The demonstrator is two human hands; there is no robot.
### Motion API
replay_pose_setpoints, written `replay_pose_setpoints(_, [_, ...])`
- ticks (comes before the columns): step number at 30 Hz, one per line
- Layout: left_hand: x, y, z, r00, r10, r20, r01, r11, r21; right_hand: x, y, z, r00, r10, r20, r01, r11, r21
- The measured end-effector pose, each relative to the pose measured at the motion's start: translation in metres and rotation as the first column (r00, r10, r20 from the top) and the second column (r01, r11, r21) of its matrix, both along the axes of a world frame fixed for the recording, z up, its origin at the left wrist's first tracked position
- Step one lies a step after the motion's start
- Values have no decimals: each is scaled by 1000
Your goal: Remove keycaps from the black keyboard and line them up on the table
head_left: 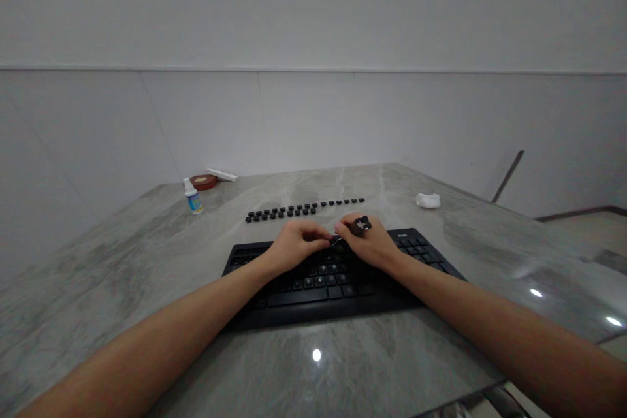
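Observation:
A black keyboard (298,310) lies in front of me, with some of its keys off in the upper rows. My right hand (369,241) is closed around a dark-handled tool (361,226) with a thin metal tip, which reaches down to the keyboard's top rows. The tool's exact kind is hard to make out. Beside that tip, my left hand (296,245) is closed, thumb and forefinger pinched together at the upper keys. Whatever sits between those fingers is hidden. Behind the keyboard, loose black keycaps (281,213) are laid out in rows on the grey marbled table (161,261).
A white spray bottle (194,197) with a blue label stands at the back left, near a reddish-brown box (203,181) and a flat white object (222,174). A crumpled white item (428,200) lies at the right. Behind the table rises a pale wall (313,121).

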State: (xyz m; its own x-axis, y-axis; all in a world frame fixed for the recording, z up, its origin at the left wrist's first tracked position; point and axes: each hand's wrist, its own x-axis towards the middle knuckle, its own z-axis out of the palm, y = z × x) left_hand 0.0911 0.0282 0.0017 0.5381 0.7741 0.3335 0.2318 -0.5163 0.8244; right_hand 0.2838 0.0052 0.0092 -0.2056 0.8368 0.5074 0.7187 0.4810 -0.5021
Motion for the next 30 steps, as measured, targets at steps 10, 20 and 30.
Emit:
replay_pose_setpoints(10, [-3,3,3,965,-46,258,126,944,-305,-2,1,-4,984,170,-45,-165,981,99])
replay_pose_setpoints(20, [-1,5,0,975,25,222,51,942,-331,-2,0,-5,973,232,17,-233,971,60])
replay_pose_setpoints(30, [-1,7,-3,977,65,202,15,929,-371,-5,-3,-5,960,273,64,-279,910,306])
